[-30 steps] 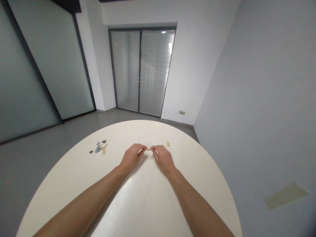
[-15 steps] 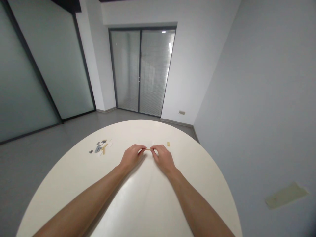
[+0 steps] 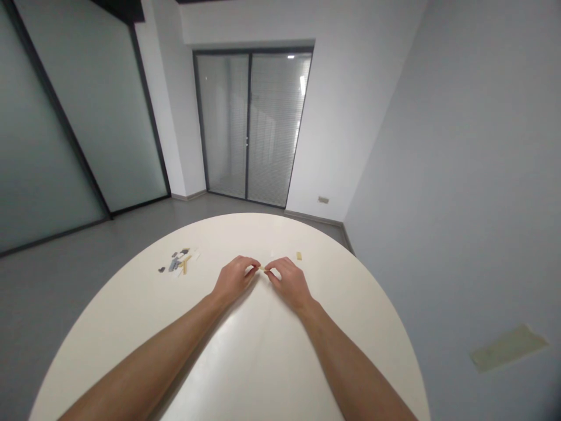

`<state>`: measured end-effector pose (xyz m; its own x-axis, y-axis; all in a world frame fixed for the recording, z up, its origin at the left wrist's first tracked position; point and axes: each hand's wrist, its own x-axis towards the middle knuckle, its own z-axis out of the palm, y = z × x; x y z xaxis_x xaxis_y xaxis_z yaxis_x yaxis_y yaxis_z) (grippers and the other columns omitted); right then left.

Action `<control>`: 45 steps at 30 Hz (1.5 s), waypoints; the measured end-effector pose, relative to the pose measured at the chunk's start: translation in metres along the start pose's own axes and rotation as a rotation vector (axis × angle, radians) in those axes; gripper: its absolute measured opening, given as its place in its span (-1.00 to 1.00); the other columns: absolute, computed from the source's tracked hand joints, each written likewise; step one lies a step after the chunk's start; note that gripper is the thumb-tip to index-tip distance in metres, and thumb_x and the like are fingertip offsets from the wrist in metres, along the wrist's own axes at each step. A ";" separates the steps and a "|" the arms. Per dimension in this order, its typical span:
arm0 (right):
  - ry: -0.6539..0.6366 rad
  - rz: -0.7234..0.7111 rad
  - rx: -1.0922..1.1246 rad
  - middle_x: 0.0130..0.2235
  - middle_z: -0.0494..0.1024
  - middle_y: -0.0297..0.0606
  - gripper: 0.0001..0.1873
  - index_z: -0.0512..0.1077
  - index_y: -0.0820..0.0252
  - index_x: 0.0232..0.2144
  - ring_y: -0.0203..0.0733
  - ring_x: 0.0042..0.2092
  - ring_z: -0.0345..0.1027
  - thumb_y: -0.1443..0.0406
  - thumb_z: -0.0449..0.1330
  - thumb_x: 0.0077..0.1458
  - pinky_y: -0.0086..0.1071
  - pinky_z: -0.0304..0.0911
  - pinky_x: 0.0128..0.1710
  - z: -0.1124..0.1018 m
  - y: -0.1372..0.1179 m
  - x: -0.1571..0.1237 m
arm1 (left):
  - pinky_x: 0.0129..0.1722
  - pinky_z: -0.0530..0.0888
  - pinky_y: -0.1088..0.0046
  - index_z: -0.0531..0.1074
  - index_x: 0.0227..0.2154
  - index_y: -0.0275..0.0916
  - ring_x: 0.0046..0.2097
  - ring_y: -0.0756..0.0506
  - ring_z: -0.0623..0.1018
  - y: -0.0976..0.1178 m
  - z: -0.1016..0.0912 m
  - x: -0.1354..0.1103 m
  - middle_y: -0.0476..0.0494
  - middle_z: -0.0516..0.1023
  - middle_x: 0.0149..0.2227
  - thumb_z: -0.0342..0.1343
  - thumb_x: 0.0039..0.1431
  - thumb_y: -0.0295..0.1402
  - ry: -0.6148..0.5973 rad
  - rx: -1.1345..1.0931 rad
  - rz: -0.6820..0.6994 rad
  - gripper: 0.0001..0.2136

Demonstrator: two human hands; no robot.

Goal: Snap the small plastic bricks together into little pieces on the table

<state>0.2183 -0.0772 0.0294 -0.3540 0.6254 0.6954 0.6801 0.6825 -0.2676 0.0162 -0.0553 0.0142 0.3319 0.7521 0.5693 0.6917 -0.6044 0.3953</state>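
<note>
A thin tan strip [image 3: 262,268] lies between my fingertips above the round cream table [image 3: 109,333]. Most of it is hidden by my fingers. My left hand [image 3: 234,279] pinches its left end, and my right hand [image 3: 289,285] meets its right end. To the right, a small tan brick [image 3: 298,255] rests on the tabletop. Left of my hands is a small heap of grey and tan brick pieces [image 3: 177,263] on a white sheet, out of reach of my fingertips.
The table's curved edge runs around the far side, with a grey floor [image 3: 131,240] beyond it. A glazed double door with blinds [image 3: 249,128] stands at the back, frosted glass panels [image 3: 87,117] at the left, and a pale wall [image 3: 416,175] at the right.
My hands have moved closer together. Less of the tan strip shows between my fingertips.
</note>
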 end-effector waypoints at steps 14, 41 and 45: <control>-0.034 0.026 -0.003 -0.26 0.57 -0.29 -0.84 0.46 0.09 -0.33 -0.17 -0.12 0.39 0.45 0.15 0.19 -0.34 0.28 -0.10 -0.002 0.002 -0.001 | -0.08 0.45 0.33 0.49 -0.15 -0.10 -0.07 -0.13 0.51 0.007 -0.005 0.002 -0.07 0.56 -0.14 0.07 0.24 -0.32 -0.025 -0.027 0.019 -0.84; -0.011 0.132 -0.057 -0.21 0.58 -0.30 -0.88 0.47 0.11 -0.25 -0.15 -0.10 0.38 0.39 0.16 0.20 -0.32 0.26 -0.09 0.000 0.001 0.000 | -0.05 0.43 0.34 0.47 -0.12 -0.12 -0.05 -0.12 0.48 0.006 -0.001 0.002 -0.10 0.52 -0.11 -0.01 0.32 -0.28 -0.070 -0.035 0.049 -0.81; -0.026 0.156 -0.061 -0.18 0.58 -0.28 -0.90 0.46 0.11 -0.20 -0.13 -0.08 0.38 0.30 0.19 0.21 -0.30 0.26 -0.08 -0.001 -0.002 0.000 | -0.08 0.42 0.36 0.47 -0.16 -0.12 -0.08 -0.11 0.48 0.008 -0.003 0.002 -0.08 0.52 -0.14 0.00 0.32 -0.27 -0.065 -0.050 0.045 -0.83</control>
<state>0.2179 -0.0786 0.0306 -0.2575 0.7320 0.6308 0.7653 0.5530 -0.3294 0.0203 -0.0594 0.0205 0.4045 0.7382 0.5399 0.6426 -0.6494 0.4065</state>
